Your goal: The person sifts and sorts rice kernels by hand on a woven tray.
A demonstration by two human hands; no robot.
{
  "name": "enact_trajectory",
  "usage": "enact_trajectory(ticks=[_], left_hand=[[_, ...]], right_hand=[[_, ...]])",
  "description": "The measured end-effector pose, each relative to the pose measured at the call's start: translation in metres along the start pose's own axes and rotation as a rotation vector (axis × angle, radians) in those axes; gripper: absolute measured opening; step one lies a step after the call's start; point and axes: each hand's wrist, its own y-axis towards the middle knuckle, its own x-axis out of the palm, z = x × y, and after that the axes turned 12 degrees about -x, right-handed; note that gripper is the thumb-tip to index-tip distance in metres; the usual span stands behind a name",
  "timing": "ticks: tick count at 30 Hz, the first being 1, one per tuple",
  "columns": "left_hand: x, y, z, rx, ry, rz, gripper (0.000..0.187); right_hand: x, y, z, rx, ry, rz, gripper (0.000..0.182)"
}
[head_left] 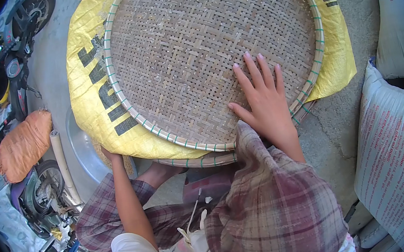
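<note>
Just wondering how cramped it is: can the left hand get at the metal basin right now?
Probably yes: the left hand appears close to the metal basin, whose left rim lies uncovered, though the yellow sack hides part of it.

The upper face of the woven tray (191, 41) leaves wide room left of the right hand (263, 96), bounded by a raised rim. At the near edge, plaid cloth (283, 211) blocks the way, overlapping that rim. On the right, a strip of bare floor (332, 120) offers passage between the tray and the white sack (397, 152). On the left, the yellow sack (86, 89) and metal basin (79, 141) crowd the left hand (111, 156).
</note>
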Motion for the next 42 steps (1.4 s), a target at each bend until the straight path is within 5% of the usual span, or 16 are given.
enact_trajectory(ticks=[5,7,10,14,16,18,20,29,34,38,42], left_hand=[[-0.004,-0.001,0.027,-0.129,-0.127,0.037,0.035],[-0.001,-0.017,0.063,-0.304,-0.08,0.43,0.037],[-0.007,-0.018,0.116,-0.231,-0.028,0.644,0.039],[-0.002,-0.023,0.165,0.137,-0.117,0.485,0.035],[0.022,-0.061,0.21,0.371,0.164,0.186,0.033],[0.051,-0.094,0.24,0.252,0.193,-0.071,0.031],[0.073,-0.107,0.243,-0.055,-0.216,-0.426,0.035],[0.077,-0.128,0.256,-0.186,-0.517,-0.345,0.039],[0.046,-0.079,0.229,-0.132,-0.603,-0.259,0.03],[0.06,-0.096,0.233,0.006,-0.539,-0.151,0.032],[0.08,-0.121,0.242,0.117,-0.388,-0.148,0.032]], right_hand=[[-0.002,0.0,0.0,-0.002,-0.003,0.054,0.064],[-0.004,-0.002,0.002,-0.04,0.214,0.237,0.054],[-0.01,-0.013,0.005,-0.033,0.22,0.511,0.047],[-0.024,-0.031,0.009,0.049,0.154,0.63,0.046],[-0.028,-0.037,0.016,0.312,-0.006,0.726,0.045],[-0.027,-0.037,0.028,0.44,-0.139,0.618,0.046],[-0.026,-0.032,0.034,0.569,-0.275,0.509,0.046],[-0.025,-0.026,0.047,0.589,-0.406,0.416,0.027],[-0.02,-0.016,0.022,0.351,-0.062,0.545,0.015],[-0.009,0.001,-0.011,0.047,0.28,0.351,0.028],[-0.007,0.015,-0.018,0.103,0.203,0.395,0.047]])
